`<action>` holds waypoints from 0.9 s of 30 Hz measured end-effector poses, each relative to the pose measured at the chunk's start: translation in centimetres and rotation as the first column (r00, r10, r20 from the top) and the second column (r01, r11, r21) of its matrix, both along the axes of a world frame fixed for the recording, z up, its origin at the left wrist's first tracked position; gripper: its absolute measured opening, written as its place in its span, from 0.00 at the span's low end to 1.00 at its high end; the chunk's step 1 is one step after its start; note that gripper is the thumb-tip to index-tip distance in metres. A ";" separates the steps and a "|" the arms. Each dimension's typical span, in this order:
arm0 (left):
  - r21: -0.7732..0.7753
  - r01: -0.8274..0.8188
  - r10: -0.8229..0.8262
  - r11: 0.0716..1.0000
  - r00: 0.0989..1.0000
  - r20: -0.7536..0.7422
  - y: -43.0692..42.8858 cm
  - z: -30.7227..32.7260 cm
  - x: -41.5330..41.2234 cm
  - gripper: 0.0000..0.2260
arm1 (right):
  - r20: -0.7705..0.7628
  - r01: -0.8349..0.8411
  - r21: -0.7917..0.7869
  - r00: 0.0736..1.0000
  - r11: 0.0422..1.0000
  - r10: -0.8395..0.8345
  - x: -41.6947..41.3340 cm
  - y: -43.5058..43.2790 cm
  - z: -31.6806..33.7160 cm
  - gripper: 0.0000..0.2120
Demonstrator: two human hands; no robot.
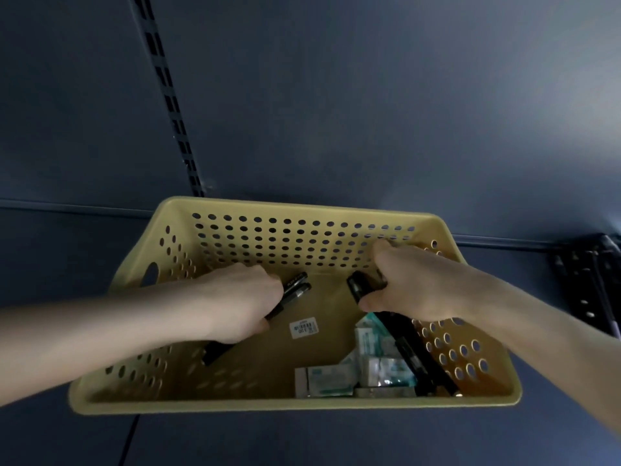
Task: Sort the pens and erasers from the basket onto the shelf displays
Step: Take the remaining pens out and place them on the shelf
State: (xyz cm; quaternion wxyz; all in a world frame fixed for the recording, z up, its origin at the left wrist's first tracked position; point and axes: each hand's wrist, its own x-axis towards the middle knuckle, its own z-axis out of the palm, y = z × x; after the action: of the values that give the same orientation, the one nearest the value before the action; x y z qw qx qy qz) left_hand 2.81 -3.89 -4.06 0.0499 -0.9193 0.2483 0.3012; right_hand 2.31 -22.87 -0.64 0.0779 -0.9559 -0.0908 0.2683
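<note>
A yellow perforated basket (pixel 295 403) sits at the lower centre of the frame, and both hands reach inside it. The left hand (pixel 240 302), at centre left, is curled closed around a bundle of black pens (pixel 295 287) whose ends stick out past its fingers. The right hand (pixel 410 284), at centre right, pinches a single black pen (pixel 358 285). Below it, in the basket's lower right, lie wrapped erasers (pixel 371 359) and more loose black pens (pixel 415 351).
</note>
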 end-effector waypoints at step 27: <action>0.036 -0.076 0.081 0.996 0.982 -0.173 -0.1 0.1 -0.2 0.11 | -0.380 0.127 0.092 0.921 0.988 -0.083 1.0 2.0 -0.7 0.13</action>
State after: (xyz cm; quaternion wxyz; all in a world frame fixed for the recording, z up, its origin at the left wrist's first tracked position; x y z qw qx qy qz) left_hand 2.59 -3.97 -3.92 0.0296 -0.8976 0.2110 0.3858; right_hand 3.27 -20.88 -1.37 0.1631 -0.8845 -0.0380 0.4354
